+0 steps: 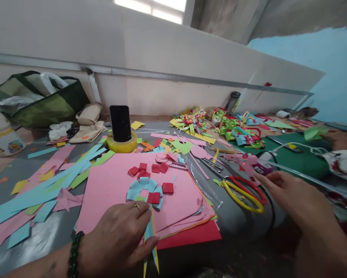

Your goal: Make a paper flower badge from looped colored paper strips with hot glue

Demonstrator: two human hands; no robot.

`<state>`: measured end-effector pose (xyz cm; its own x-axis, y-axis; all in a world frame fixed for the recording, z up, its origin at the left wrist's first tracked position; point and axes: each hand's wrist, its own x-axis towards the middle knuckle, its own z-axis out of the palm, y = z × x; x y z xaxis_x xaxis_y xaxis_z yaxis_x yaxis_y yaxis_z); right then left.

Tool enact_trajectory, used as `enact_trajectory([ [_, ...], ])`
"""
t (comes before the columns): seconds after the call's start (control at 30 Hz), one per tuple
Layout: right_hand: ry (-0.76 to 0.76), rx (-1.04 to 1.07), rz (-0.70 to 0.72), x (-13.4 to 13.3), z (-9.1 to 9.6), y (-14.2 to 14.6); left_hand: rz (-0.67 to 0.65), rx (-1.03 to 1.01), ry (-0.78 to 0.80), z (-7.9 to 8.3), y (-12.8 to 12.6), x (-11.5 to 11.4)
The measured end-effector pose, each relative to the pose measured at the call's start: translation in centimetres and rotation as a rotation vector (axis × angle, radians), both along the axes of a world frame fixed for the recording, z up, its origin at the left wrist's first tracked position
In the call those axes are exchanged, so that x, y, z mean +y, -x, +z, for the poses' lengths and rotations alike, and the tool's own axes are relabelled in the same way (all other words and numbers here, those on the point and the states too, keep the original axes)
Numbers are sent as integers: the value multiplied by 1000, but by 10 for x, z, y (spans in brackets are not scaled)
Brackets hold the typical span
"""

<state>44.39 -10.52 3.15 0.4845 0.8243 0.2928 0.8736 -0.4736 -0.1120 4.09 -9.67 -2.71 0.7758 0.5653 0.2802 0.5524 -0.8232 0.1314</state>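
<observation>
A light blue paper wreath (134, 189) of folded pieces lies on a stack of pink paper (104, 181), with a red folded paper piece (154, 198) on its lower edge. My left hand (121, 231) is closed over the wreath's lower end, where blue and yellow paper strips (150, 227) hang down between thumb and fingers. Several loose red folded pieces (142, 166) lie around the wreath. To the right, my right hand (291, 197) has its thumb and fingers apart at the handle of a pink glue gun (245, 162). Whether the fingertips touch it, I cannot tell.
Yellow and red-handled scissors (242, 195) lie between my hands. A phone (120, 123) stands in a yellow tape roll (122, 143). Paper strips (46, 189) cover the left side. At far right is another person's hand (339, 137), near a green mat (291, 158).
</observation>
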Motion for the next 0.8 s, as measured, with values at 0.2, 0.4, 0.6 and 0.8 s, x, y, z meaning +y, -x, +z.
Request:
enact_trajectory([
  [0.2,75,327,716,-1,5,112,8,35,28,2,0,1],
  [0.4,252,181,942,37,-20,174,17,43,81,5,1,2],
  [0.6,195,348,883,48,-22,161,23,76,118,8,0,4],
  [0.8,119,375,1029,44,-3,170,11,65,106,7,0,5],
])
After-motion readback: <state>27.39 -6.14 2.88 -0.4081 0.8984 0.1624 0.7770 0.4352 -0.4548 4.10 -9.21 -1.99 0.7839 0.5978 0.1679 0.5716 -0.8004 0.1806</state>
